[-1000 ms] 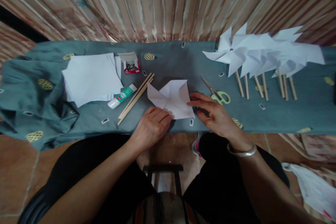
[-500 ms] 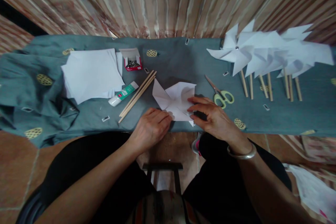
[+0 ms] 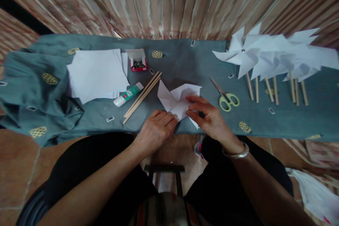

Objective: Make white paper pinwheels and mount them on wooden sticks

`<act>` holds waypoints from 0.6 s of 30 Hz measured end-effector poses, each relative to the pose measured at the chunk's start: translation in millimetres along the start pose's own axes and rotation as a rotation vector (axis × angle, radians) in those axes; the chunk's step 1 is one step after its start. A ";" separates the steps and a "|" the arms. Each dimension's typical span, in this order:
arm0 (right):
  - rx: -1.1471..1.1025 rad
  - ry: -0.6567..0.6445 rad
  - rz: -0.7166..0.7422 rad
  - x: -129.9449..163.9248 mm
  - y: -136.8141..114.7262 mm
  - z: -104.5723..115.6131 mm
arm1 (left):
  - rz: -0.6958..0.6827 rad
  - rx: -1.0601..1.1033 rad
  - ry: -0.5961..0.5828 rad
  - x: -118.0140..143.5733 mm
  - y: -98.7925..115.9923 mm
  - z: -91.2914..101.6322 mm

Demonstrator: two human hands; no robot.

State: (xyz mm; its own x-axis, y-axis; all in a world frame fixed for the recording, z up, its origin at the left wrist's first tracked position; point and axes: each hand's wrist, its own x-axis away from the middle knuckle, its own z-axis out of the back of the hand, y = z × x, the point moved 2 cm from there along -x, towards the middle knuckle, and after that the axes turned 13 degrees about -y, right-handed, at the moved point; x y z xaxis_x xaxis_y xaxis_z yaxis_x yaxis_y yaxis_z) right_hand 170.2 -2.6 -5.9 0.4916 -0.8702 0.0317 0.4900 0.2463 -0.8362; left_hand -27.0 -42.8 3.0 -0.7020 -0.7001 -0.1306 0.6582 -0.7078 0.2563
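- Here, the folded white paper lies near the front edge of the counter, on a grey-green cloth, with several flaps bent up toward its middle.
- The left hand rests on the near left corner of the paper, fingers curled together and pressing down.
- The right hand pinches a flap near the paper's centre between thumb and fingers, clamped on it.
- Just beside the paper on the left lie wooden sticks, then a glue tube, a stack of white sheets and a small open box of pins.
- To the right, scissors lie close to the right hand.
- Farther right, well apart, finished paper pinwheels on sticks lie in a row.
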 end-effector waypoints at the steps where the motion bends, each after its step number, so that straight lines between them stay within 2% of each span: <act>1: 0.033 0.018 0.000 -1.3 -1.0 -2.0 | -0.003 -0.003 -0.008 0.1 0.2 0.3; 5: 0.149 0.082 0.003 -5.7 -5.2 -8.7 | 0.003 -0.017 -0.016 -0.1 0.5 1.7; 11: 0.253 0.140 -0.006 -8.3 -6.6 -14.9 | 0.033 0.033 0.064 0.4 -0.9 1.8; 18: 0.299 0.120 -0.027 -10.9 -8.8 -16.8 | 0.029 0.036 -0.004 0.5 -0.6 -1.0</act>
State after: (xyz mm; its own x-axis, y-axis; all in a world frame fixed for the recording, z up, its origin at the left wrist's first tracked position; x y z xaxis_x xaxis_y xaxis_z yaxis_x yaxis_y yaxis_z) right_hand 148.5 -2.5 -8.1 0.3961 -0.9178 -0.0279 0.7004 0.3217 -0.6372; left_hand -27.5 -42.8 1.8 -0.6841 -0.7197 -0.1185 0.6682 -0.6835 0.2938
